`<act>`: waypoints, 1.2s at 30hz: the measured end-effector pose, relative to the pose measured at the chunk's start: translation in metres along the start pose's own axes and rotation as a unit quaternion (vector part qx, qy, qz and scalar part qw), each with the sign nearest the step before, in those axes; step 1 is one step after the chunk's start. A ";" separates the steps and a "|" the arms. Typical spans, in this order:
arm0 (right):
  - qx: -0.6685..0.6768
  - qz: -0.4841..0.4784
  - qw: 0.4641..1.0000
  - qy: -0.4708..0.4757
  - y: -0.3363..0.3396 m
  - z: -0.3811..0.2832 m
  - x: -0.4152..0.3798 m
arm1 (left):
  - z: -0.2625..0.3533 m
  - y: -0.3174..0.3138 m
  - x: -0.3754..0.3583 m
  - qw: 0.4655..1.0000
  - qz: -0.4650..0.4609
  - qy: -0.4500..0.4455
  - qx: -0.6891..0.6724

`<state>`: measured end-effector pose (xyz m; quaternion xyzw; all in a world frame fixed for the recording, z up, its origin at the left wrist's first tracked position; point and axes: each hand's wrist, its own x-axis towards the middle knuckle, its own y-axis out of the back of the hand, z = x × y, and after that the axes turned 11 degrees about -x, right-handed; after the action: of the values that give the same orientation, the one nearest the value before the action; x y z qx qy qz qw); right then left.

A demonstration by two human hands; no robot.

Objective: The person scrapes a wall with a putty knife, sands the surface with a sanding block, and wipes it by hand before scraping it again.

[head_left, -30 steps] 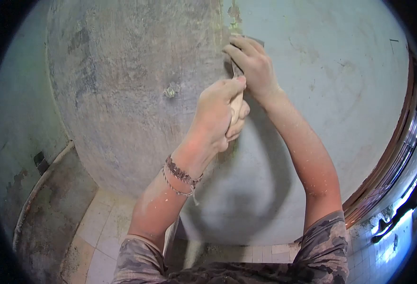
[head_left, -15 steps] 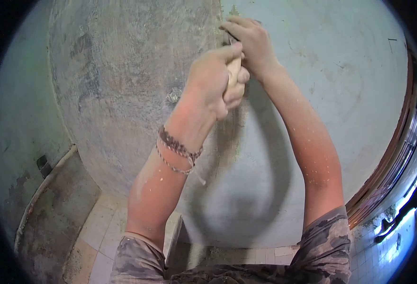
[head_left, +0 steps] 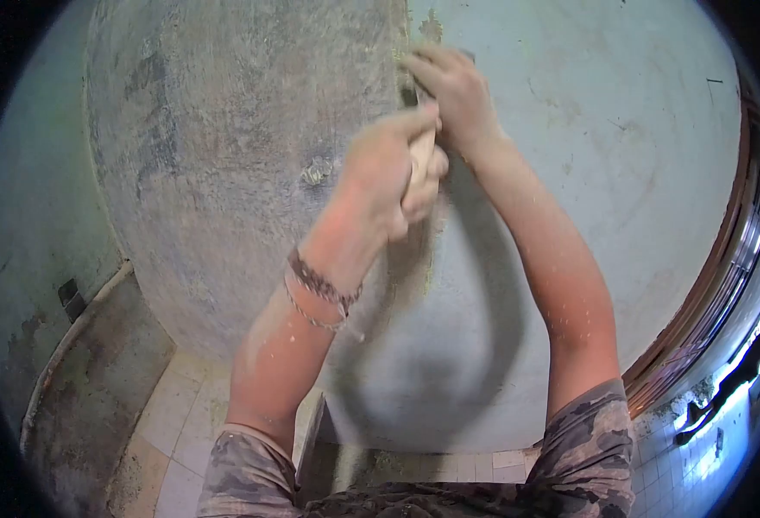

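My left hand point(head_left: 380, 164) is closed around the pale handle of a scraper point(head_left: 420, 161), which points up along the wall. Above the handle, a bit of the metal part shows between my hands. My right hand point(head_left: 459, 95) sits higher, its fingers bent over the blade end and pressed toward the wall. Most of the blade is hidden behind those fingers; a dark corner shows beside them. Both hands are at the border between the rough grey wall surface point(head_left: 233, 155) and the smoother pale green paint point(head_left: 604, 198). Some motion blur softens my left hand.
A low, stained ledge point(head_left: 95, 380) runs along the left wall. Pale floor tiles point(head_left: 177, 414) lie below it. A brown frame with bars point(head_left: 699, 319) stands at the right edge, with bright light beyond. Shadows of my arms fall on the wall.
Both hands and the scraper have moved a short way down along the border on the wall. The grip of each hand looks the same.
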<state>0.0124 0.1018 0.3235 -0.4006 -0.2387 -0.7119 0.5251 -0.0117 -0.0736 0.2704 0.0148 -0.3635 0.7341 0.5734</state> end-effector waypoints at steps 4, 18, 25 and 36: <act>0.020 -0.023 0.999 -0.023 0.005 -0.002 0.006 | 0.008 -0.006 -0.001 1.000 -0.014 -0.010 -0.012; -0.004 -0.012 1.000 0.000 -0.002 -0.009 -0.011 | 0.000 0.004 -0.007 1.000 0.004 0.012 -0.006; 0.035 -0.004 0.998 -0.052 0.009 -0.014 0.000 | 0.001 -0.002 -0.009 1.000 -0.012 0.021 -0.010; 0.004 -0.029 0.999 -0.034 0.015 -0.005 -0.005 | -0.003 -0.007 -0.013 0.998 -0.018 0.051 -0.038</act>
<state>0.0257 0.0955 0.3153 -0.4156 -0.2710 -0.7114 0.4977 0.0000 -0.0826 0.2662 -0.0376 -0.3608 0.7090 0.6048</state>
